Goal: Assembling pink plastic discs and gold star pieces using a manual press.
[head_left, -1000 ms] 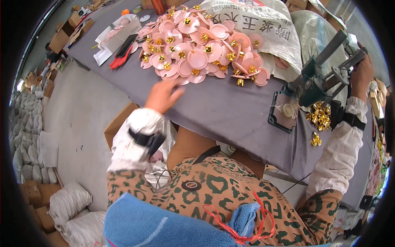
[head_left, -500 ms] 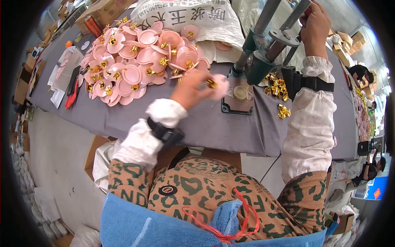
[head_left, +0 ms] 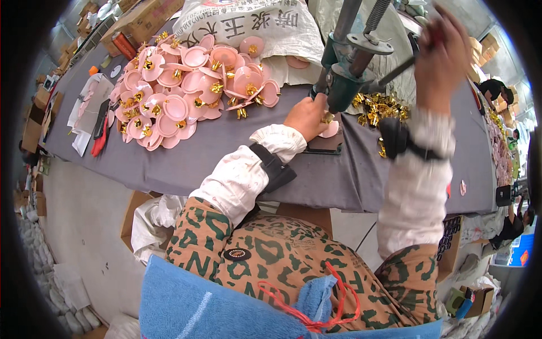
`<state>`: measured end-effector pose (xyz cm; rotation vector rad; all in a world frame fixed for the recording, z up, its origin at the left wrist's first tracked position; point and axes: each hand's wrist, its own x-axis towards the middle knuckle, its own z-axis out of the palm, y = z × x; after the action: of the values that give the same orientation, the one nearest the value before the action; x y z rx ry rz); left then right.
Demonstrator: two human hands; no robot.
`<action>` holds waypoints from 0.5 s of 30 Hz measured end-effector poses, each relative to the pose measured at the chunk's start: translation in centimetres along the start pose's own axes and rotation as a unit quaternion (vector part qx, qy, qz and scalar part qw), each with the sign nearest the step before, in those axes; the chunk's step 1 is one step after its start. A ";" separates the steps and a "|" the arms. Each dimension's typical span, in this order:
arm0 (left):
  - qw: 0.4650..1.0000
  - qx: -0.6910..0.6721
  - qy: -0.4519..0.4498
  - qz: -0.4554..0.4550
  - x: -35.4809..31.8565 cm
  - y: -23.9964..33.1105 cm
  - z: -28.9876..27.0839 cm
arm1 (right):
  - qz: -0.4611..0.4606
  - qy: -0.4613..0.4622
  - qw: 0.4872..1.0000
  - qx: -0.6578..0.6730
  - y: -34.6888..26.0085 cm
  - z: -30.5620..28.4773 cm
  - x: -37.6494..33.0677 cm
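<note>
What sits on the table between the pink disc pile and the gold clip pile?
In the head view, the left hand holding a pink disc under the green press lies between the pink disc pile and gold clip pile.

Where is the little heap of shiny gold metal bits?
In the head view, the heap of gold metal bits lies on the grey table, right of the green hand press and below the raised right hand.

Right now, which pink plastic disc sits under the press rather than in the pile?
The pink plastic disc by the left hand, alone beneath the green press; the rest lie heaped far left.
</note>
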<state>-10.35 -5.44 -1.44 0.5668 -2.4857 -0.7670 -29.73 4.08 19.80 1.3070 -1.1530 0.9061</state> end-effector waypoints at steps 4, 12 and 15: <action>1.000 -0.020 -0.005 -0.006 -0.5 0.1 -0.5 | 0.285 0.076 0.835 0.464 -9.8 -10.3 -7.9; 0.999 -0.015 -0.008 -0.030 -0.1 0.4 -0.5 | 0.324 -0.152 0.843 0.402 -12.2 -15.3 -12.3; 0.998 0.001 0.003 -0.059 -0.8 0.3 -0.3 | 0.339 -0.077 0.784 0.514 -7.7 -11.4 -5.5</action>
<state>-9.65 -4.92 -1.26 0.7212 -2.4651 -0.8075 -22.17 15.27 13.66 1.8525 -1.3211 2.2159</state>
